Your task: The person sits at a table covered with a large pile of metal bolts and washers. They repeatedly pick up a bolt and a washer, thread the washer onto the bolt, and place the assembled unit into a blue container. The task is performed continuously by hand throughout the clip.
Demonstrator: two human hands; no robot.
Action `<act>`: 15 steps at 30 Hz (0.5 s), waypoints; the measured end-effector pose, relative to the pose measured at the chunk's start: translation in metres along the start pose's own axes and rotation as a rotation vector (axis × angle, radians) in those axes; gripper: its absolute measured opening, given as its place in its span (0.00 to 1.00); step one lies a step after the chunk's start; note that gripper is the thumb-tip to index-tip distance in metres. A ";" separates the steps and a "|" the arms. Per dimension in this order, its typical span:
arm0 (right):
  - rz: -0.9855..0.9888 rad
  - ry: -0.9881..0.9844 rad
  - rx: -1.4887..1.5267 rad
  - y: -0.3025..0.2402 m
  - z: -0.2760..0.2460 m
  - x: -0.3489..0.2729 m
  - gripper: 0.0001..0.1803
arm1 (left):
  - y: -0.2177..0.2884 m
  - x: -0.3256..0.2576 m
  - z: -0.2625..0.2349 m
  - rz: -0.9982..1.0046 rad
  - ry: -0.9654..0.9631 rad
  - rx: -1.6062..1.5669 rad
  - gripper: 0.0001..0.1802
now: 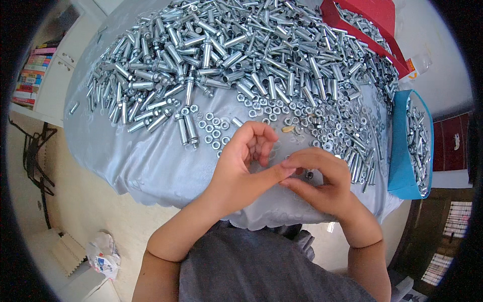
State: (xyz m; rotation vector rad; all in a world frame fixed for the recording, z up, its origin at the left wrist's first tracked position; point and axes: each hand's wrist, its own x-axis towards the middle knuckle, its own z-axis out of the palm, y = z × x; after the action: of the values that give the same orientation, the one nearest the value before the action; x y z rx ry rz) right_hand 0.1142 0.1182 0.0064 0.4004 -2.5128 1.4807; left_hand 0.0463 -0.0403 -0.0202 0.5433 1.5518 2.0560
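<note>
My left hand is over the front of the cloth-covered table, its fingers loosely curled and apart from the stretched thumb. The tip of that thumb meets the pinched thumb and forefinger of my right hand. What sits between those fingertips is mostly hidden. A small dark-ended metal piece shows in the gap of my right hand; I cannot tell if it is held or lies behind. Just beyond my hands are loose hex nuts, washers and a pair of sleeve anchor bolts.
A large heap of sleeve anchors spreads over the silvery tablecloth. At the far right stands a red box of metal parts; nearer is a blue box of bolts. Several thin bolts lie right of my hands.
</note>
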 end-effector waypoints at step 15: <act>0.131 0.048 0.212 0.002 0.006 -0.005 0.14 | 0.020 -0.011 -0.001 0.056 -0.058 0.402 0.18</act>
State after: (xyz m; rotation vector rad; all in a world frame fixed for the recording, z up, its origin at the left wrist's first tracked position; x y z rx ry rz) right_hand 0.1185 0.1147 0.0005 0.2319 -2.3934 1.7918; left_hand 0.0516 -0.0521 -0.0015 0.7915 1.9450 1.7521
